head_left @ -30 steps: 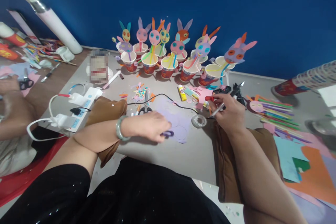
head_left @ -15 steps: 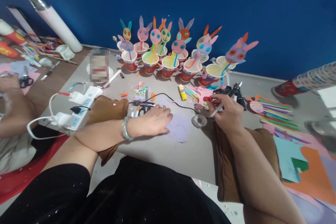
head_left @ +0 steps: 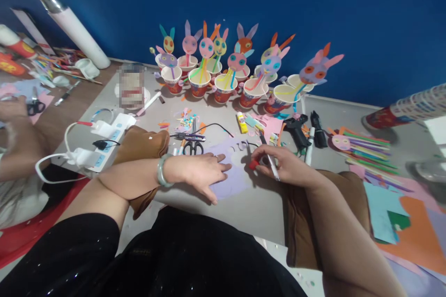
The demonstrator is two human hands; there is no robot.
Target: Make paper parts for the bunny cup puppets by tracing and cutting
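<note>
My left hand (head_left: 202,171) lies flat with fingers spread on a light purple sheet of paper (head_left: 233,188), pressing it to the table. In my right hand (head_left: 291,165) a white-barrelled pen (head_left: 272,166) is held, and a small round red piece, perhaps a cap (head_left: 254,164), sits between thumb and fingertips at the paper's right edge. Dark curved marks show on or by the paper's upper part, too blurred to make out. Beyond my left hand rest black-handled scissors (head_left: 193,148). A yellow glue stick (head_left: 241,122) lies farther back.
Paper cups with rabbit-faced figures (head_left: 223,89) line the wall. At right are a black glue gun (head_left: 297,132), coloured sticks (head_left: 372,153), paper sheets (head_left: 418,227) and stacked cups (head_left: 400,109). A power strip (head_left: 113,137) is at left; another person's arm (head_left: 21,134) shows beyond.
My right hand has come left and nearer with the pen and red piece, to the paper's edge. The paper has shifted, and my left hand has slid slightly nearer me, fingers spreading.
</note>
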